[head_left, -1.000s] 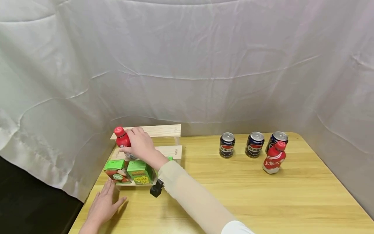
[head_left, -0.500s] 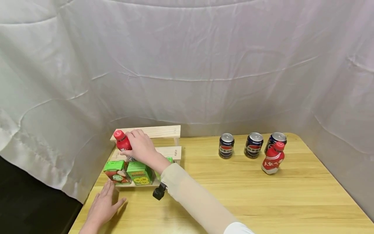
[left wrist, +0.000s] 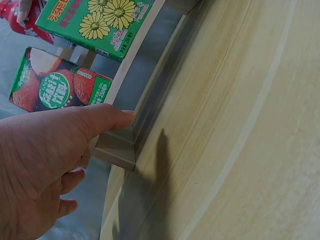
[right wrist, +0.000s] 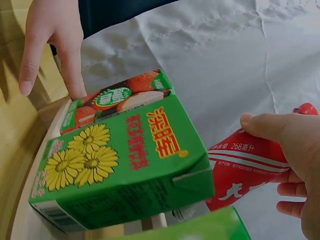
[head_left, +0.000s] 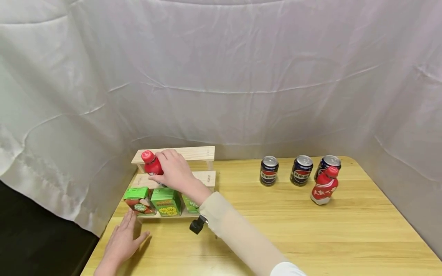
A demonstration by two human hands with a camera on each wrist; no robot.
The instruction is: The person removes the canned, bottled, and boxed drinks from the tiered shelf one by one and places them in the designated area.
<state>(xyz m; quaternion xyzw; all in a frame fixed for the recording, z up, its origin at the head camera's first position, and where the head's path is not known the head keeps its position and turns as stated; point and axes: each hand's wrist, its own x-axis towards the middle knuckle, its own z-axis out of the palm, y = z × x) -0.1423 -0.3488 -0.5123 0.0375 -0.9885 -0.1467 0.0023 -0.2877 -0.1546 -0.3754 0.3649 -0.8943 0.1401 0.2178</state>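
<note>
Handling the red bottle (head_left: 153,165): step in hand is judged to be standing it squarely on the middle shelf (head_left: 205,177).
Right hand (head_left: 176,171): part closed; thumb on one side of the bottle's upper body, fingers curled round the other. Bottle held.
Bottle vs. right hand: within the grasp, red cap clear of the fingers, lower part reaching down past them.
Bottle vs. wooden rack (head_left: 194,153): over the left part of the middle shelf, behind the cartons. Whether the base touches wood cannot be told; cartons and hand hide it.
Tilt: cap shows left of the lower body in the head view; true lean or camera angle, cannot tell.
Carton clearance: lychee carton (head_left: 139,203), flower carton (head_left: 167,203) and third green carton (head_left: 190,205) stand in front on the lowest shelf. Best to keep wrist and forearm high, so as not to knock their tops.
Release: advisable only once the base sits flat and fully on the plank; loosen thumb first, then lift the hand away without dragging the neck.
Left hand (head_left: 121,240): fingers extended, thumb spread, at the rack's near left corner beside the lychee carton; no grasp seen. Light pressure there would probably limit rack shift.
</note>
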